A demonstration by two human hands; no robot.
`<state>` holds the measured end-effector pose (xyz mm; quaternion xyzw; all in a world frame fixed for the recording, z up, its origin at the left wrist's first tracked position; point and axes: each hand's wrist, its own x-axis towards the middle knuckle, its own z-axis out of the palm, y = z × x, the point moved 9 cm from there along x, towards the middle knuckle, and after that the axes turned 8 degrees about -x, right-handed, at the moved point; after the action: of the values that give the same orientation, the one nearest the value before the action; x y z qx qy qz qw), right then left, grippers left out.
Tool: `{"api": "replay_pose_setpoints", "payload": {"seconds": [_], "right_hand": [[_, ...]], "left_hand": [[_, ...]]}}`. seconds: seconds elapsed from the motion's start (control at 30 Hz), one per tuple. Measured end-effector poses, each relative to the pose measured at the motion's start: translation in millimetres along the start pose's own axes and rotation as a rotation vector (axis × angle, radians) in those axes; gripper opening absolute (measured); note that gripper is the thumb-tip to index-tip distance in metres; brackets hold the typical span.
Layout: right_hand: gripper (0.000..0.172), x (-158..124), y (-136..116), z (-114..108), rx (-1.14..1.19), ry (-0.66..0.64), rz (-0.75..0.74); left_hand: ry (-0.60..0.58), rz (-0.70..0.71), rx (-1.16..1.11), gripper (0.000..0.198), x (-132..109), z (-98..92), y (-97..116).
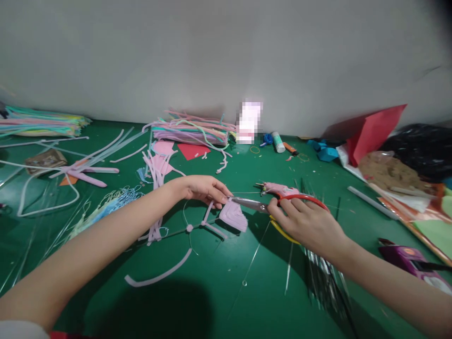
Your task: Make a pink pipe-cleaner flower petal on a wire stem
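My left hand [206, 189] reaches in from the left with its fingertips closed on a lilac pipe-cleaner piece [233, 217]. That piece is folded into a layered, fan-like shape. My right hand [305, 221] is wrapped round scissors [250, 204] with a red and a yellow handle loop. The blade tips lie at the top edge of the lilac piece, close to my left fingertips. Below my left hand are thin stems with lilac knots [189, 228]. A loose lilac strip [158, 281] curves on the green table nearer to me.
Bundles of coloured pipe cleaners [192, 129] lie by the wall. Pink-handled pliers [280, 189] rest just beyond the scissors. Thin wires [318, 278] spread below my right hand. Blue tassels [118, 205] lie left, a purple tool [406, 259] right, and red paper [376, 134] at the back right.
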<state>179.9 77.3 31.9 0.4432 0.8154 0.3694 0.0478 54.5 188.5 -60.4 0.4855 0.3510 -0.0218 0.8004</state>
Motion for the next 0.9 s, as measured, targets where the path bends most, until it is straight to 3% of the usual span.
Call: {"api": "replay_pose_setpoints", "payload": {"seconds": [0.27,0.4,0.8,0.9], "right_hand": [[0.023,12,-5,0,-0.119,0.042,-0.113],[0.023,13,-8,3,-0.053,0.032,-0.164],[0.025,20,-1,14,0.093,-0.131,-0.068],[0.028,18,10,21,0.104,-0.214,0.039]], "left_hand": [[0.017,-0.018,0.019,0.032,-1,-1.2,-2],[0.024,-0.036,0.034,0.032,-5,-0.4,-1],[0.042,-0.019,0.061,0.035,-13,-5.6,0],[0.059,-0.015,0.088,0.035,-18,-6.0,1]]}}
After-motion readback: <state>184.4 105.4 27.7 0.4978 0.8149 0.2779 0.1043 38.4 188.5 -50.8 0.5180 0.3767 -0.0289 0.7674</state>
